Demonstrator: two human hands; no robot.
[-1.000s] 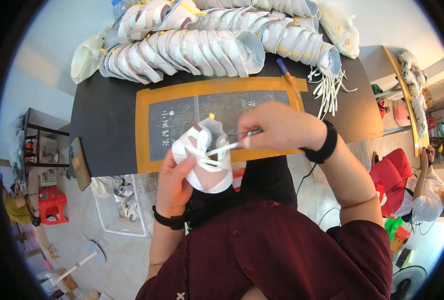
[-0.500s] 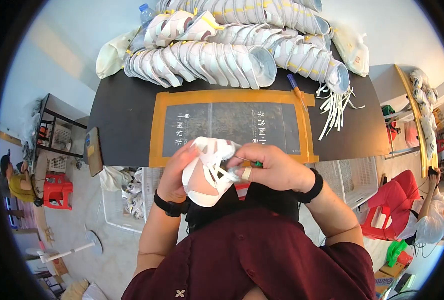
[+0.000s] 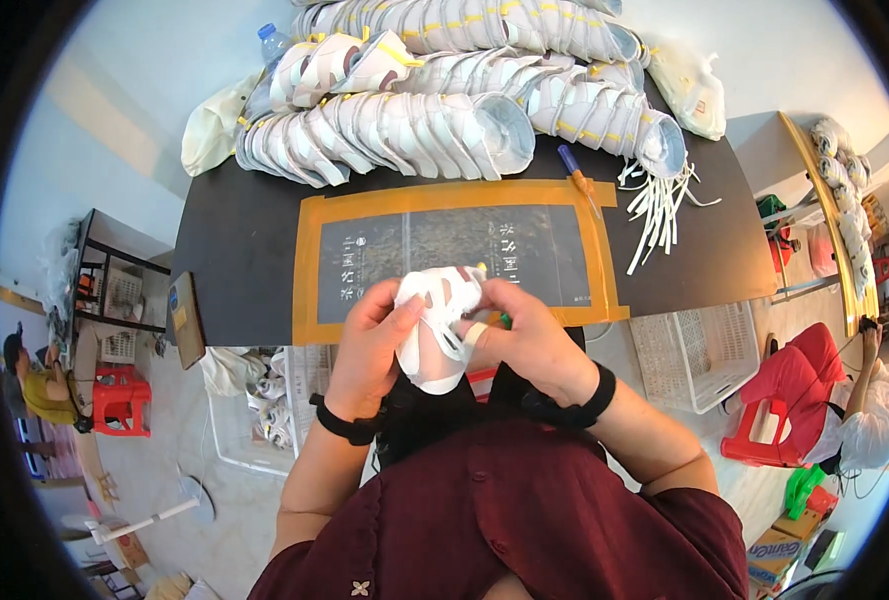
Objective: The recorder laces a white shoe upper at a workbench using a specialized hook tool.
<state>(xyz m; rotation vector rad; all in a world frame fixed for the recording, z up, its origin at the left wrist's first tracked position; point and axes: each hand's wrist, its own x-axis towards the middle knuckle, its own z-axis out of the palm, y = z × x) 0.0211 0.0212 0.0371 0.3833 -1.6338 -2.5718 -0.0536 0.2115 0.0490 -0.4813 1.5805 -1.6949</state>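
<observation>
A white and pale pink shoe upper hangs toe down between my hands, in front of the table's near edge. My left hand closes round its left side, thumb on the front near the strap openings. On the other side, the fingers of my right hand pinch the upper near its collar and straps. A small bit of green shows behind the right thumb, seemingly a tool's handle; the rest of it is hidden. A band wraps one finger of the right hand.
Stacks of nested shoe uppers line the back of the dark table. Nearer lie a tape-edged mat, a blue-capped pen and white laces. White crates stand below; people sit at both sides.
My right hand has moved up against the upper, its fingers now at the collar. The thin green-handled tool seen earlier is mostly hidden. The upper has turned slightly.
</observation>
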